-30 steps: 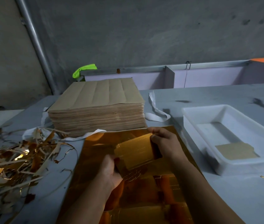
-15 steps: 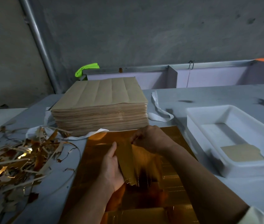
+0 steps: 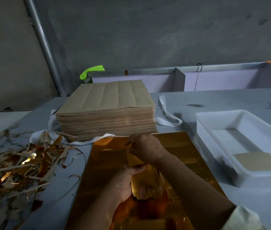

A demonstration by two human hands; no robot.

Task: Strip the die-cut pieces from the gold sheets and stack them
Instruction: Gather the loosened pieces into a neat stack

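Note:
A gold sheet [image 3: 186, 151] lies flat on the table in front of me. My left hand [image 3: 124, 183] grips a gold die-cut piece [image 3: 146, 181] lifted above the sheet, thumb on top and fingers curled under it. My right hand [image 3: 145, 147] is further back over the sheet and pinches the far end of that piece or a thin strip at its edge. A tall stack of brown-backed sheets [image 3: 106, 110] stands behind the gold sheet. One die-cut piece [image 3: 257, 161] lies brown side up in a white tray [image 3: 217, 117] at the right.
A heap of gold and brown waste strips [image 3: 18, 165] covers the table's left side. White strapping [image 3: 166, 113] lies around the stack. A grey wall, a slanted pipe [image 3: 43, 45] and purple partitions [image 3: 222, 80] stand behind the table.
My right hand has moved back toward the stack, away from my left. My left hand now curls round the near end of the piece, which lies lower and flatter.

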